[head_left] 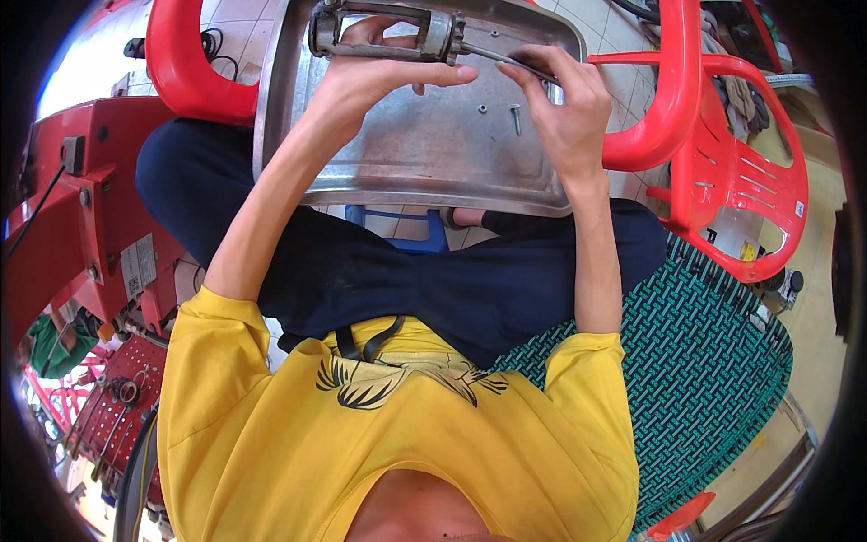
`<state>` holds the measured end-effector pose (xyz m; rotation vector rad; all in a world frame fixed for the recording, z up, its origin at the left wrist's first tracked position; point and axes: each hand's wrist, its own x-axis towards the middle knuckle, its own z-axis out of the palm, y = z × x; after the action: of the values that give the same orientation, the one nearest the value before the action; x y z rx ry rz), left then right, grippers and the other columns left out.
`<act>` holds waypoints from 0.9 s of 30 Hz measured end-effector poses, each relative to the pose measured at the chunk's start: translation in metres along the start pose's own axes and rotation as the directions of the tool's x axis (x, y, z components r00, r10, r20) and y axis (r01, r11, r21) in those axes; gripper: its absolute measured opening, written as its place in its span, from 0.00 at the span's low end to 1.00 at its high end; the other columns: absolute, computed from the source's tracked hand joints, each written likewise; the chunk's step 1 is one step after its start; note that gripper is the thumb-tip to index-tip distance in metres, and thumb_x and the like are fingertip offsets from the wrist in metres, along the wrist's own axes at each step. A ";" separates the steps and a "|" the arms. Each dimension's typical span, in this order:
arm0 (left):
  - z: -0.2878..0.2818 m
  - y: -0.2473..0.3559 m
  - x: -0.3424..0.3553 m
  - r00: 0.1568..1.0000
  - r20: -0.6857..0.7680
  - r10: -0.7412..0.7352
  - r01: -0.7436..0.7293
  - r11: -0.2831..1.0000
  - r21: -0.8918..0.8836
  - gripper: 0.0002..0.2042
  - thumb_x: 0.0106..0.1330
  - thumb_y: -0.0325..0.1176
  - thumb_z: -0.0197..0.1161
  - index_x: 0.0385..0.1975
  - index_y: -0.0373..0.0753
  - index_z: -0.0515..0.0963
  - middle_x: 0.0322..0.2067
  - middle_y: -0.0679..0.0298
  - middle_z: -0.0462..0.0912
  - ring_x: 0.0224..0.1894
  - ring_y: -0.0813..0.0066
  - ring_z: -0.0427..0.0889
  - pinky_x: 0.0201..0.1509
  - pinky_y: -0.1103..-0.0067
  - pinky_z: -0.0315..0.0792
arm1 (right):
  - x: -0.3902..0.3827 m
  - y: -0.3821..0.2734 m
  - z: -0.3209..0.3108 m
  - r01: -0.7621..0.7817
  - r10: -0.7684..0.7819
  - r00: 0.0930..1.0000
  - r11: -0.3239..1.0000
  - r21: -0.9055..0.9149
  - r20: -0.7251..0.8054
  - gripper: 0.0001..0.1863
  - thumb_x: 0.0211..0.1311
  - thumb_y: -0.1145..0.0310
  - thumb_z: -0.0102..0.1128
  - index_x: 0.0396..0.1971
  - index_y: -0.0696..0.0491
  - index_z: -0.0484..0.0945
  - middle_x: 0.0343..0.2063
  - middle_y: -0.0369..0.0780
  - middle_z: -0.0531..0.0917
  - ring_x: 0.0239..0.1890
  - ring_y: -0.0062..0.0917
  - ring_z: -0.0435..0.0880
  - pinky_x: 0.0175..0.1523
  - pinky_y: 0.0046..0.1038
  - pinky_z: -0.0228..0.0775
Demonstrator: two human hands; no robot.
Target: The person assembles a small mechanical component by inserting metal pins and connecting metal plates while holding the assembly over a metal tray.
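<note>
My left hand (379, 68) is closed on a grey metal cylindrical assembly (438, 39) with an open frame, held above the upper part of a shallow steel tray (415, 167). A thin metal rod (483, 52) sticks out from the assembly's right end. My right hand (564, 104) pinches this rod toward its outer end. Lying in the tray below the hands are a small nut (483, 109) and a bolt (516, 119); another small piece (494, 33) lies near the top.
Red plastic chairs (741, 163) surround the tray's sides. A green woven seat (704, 361) is at my right. Red machinery (99, 217) stands at my left, with cables on the tiled floor (233, 27). A blue stool (406, 242) is under the tray.
</note>
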<state>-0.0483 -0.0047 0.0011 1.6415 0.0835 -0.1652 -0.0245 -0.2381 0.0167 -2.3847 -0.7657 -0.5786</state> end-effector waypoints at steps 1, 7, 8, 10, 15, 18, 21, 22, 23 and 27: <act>0.000 0.000 0.000 1.000 -0.010 0.003 -0.003 1.000 0.003 0.36 0.43 0.39 0.86 0.51 0.32 0.77 0.36 0.62 0.85 0.36 0.75 0.80 0.43 0.76 0.71 | 0.000 0.000 0.000 0.003 -0.003 1.000 1.000 -0.007 0.000 0.07 0.58 0.64 0.72 0.33 0.50 0.85 0.28 0.33 0.88 0.29 0.27 0.86 0.41 0.27 0.68; 0.002 0.000 0.000 0.999 -0.014 0.034 -0.034 0.999 0.018 0.34 0.43 0.39 0.86 0.49 0.32 0.77 0.35 0.62 0.85 0.36 0.75 0.81 0.42 0.76 0.71 | -0.005 0.002 0.002 -0.083 0.084 0.994 0.996 -0.019 0.068 0.06 0.62 0.64 0.69 0.32 0.50 0.84 0.27 0.35 0.87 0.25 0.30 0.84 0.35 0.29 0.70; 0.002 0.000 0.000 0.999 -0.009 0.044 -0.044 0.999 0.022 0.34 0.43 0.39 0.86 0.49 0.32 0.77 0.35 0.62 0.85 0.36 0.74 0.81 0.42 0.76 0.71 | -0.005 0.000 0.003 -0.115 0.115 0.992 0.993 0.009 0.053 0.06 0.62 0.64 0.69 0.32 0.50 0.84 0.26 0.35 0.87 0.24 0.30 0.83 0.33 0.29 0.70; 0.002 0.000 0.000 0.999 -0.005 0.043 -0.043 0.999 0.028 0.33 0.43 0.40 0.86 0.49 0.33 0.78 0.35 0.62 0.85 0.36 0.74 0.81 0.42 0.76 0.71 | -0.004 -0.004 0.004 -0.178 0.177 0.984 0.982 0.064 0.025 0.06 0.62 0.64 0.69 0.32 0.50 0.84 0.25 0.35 0.86 0.22 0.31 0.82 0.29 0.30 0.70; -0.002 0.000 0.003 0.998 0.057 0.008 -0.008 1.000 -0.001 0.34 0.42 0.42 0.86 0.49 0.34 0.78 0.35 0.63 0.85 0.36 0.74 0.81 0.42 0.76 0.71 | -0.003 -0.003 0.005 -0.079 0.079 0.997 0.995 0.069 -0.001 0.08 0.63 0.62 0.69 0.33 0.50 0.83 0.23 0.34 0.86 0.21 0.30 0.81 0.28 0.29 0.70; 0.000 -0.005 0.001 0.998 0.010 0.057 -0.058 0.996 0.075 0.35 0.42 0.42 0.86 0.50 0.33 0.78 0.36 0.62 0.85 0.39 0.73 0.83 0.46 0.76 0.73 | -0.005 0.007 0.007 -0.011 0.011 1.000 1.000 0.024 -0.008 0.09 0.63 0.61 0.70 0.34 0.50 0.83 0.24 0.34 0.85 0.22 0.28 0.81 0.28 0.29 0.70; 0.005 -0.006 -0.001 0.994 -0.040 0.102 -0.101 0.995 0.022 0.37 0.42 0.43 0.86 0.52 0.33 0.77 0.39 0.60 0.85 0.44 0.71 0.84 0.51 0.75 0.75 | -0.005 0.005 0.006 -0.082 0.080 0.995 0.996 0.030 0.054 0.11 0.62 0.60 0.70 0.35 0.51 0.83 0.27 0.34 0.84 0.24 0.27 0.81 0.30 0.29 0.72; 0.005 -0.007 0.000 0.994 -0.029 0.105 -0.104 0.994 0.031 0.38 0.42 0.43 0.86 0.52 0.33 0.77 0.39 0.60 0.85 0.44 0.70 0.85 0.52 0.74 0.75 | -0.004 0.002 0.005 -0.124 0.120 0.989 0.991 0.041 0.080 0.11 0.62 0.60 0.70 0.35 0.52 0.83 0.28 0.34 0.83 0.24 0.27 0.82 0.30 0.29 0.73; 0.003 -0.008 0.000 0.994 -0.019 0.108 -0.108 0.993 0.039 0.38 0.42 0.43 0.86 0.53 0.33 0.76 0.39 0.59 0.85 0.45 0.70 0.85 0.54 0.74 0.75 | -0.003 -0.002 0.004 -0.149 0.144 0.986 0.987 0.055 0.090 0.12 0.62 0.59 0.71 0.35 0.52 0.83 0.30 0.35 0.83 0.25 0.27 0.82 0.31 0.29 0.73; 0.007 -0.015 0.000 0.975 -0.132 0.180 -0.161 0.977 0.137 0.34 0.43 0.43 0.85 0.50 0.34 0.79 0.36 0.61 0.86 0.42 0.73 0.85 0.49 0.77 0.75 | -0.001 -0.008 0.003 -0.146 0.140 0.984 0.988 0.053 0.107 0.12 0.60 0.59 0.72 0.36 0.52 0.83 0.35 0.35 0.83 0.27 0.26 0.83 0.33 0.28 0.75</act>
<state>-0.0506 -0.0100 -0.0143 1.7758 0.0420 0.0818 -0.0294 -0.2313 0.0174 -2.4042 -0.6393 -0.3711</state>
